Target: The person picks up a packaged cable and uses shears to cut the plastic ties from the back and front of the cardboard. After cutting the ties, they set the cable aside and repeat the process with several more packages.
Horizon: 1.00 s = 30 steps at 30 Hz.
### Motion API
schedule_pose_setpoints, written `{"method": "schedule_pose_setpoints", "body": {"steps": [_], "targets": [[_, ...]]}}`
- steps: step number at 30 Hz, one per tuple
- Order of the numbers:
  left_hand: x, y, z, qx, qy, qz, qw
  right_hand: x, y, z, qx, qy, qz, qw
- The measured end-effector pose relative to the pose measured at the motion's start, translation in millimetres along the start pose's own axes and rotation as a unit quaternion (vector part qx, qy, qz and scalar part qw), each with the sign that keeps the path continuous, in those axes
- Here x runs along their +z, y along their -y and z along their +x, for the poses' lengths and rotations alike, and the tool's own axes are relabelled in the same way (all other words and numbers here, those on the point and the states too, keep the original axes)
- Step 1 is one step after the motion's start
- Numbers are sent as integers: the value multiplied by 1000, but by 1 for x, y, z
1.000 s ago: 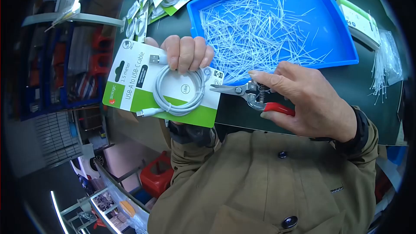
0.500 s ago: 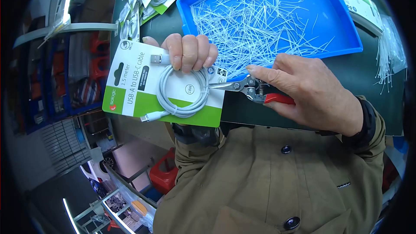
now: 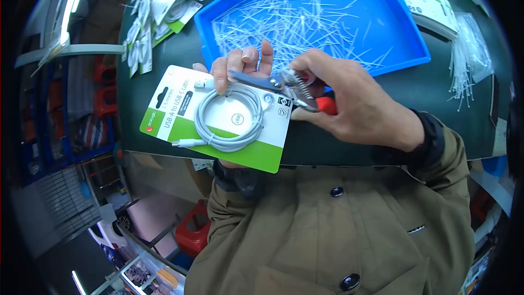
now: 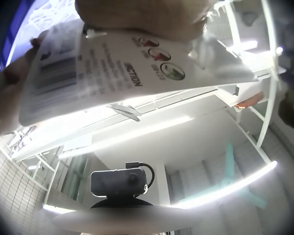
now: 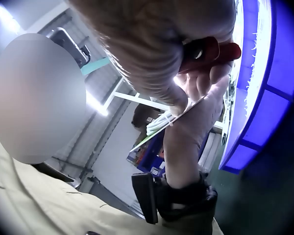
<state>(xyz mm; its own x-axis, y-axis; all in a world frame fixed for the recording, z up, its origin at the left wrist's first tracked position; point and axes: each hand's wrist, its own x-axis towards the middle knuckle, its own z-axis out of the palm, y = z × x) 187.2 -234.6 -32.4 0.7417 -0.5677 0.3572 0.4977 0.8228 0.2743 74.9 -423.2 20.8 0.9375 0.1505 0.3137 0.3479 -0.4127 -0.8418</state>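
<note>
My left hand (image 3: 240, 68) holds a USB cable card (image 3: 256, 155) from behind, its fingers coming over the upper edge. A coiled white cable (image 3: 203, 125) is fastened to the card's front by thin ties. In the left wrist view the back of the card (image 4: 105, 73) shows printing and a barcode. Red-handled snips (image 3: 327, 105) are gripped in my right hand (image 3: 365, 98). Their blurred blades reach over the top of the coil, close to the left fingertips. The right wrist view shows the red handles (image 5: 206, 51) within the palm.
Behind the hands lies a blue tray (image 3: 382, 16) with a heap of thin white ties (image 3: 300, 22). Packaged cables (image 3: 164, 5) are piled at the back left. To the right are a white-and-green box (image 3: 426, 8) and a clear bag (image 3: 475, 43) of ties.
The snips have moved from the coil's right side up over its top, near the left fingers. Some left fingers have straightened and lifted off the card. The card has tilted slightly.
</note>
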Motion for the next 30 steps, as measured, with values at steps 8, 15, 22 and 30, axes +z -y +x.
{"method": "schedule_pose_setpoints", "body": {"steps": [8,15,22,30], "targets": [[24,36,-12,-54,-88,-58,993,0,-6,-3,20,43,69,996],[11,-75,-25,116,-37,10,992,-24,-13,-1,95,26,-63,993],[-7,-234,-219,298,-370,345,809,-37,-21,6,94,21,-161,982],[-16,-295,-259,353,-588,511,518,-40,-19,15,143,29,-121,982]]}}
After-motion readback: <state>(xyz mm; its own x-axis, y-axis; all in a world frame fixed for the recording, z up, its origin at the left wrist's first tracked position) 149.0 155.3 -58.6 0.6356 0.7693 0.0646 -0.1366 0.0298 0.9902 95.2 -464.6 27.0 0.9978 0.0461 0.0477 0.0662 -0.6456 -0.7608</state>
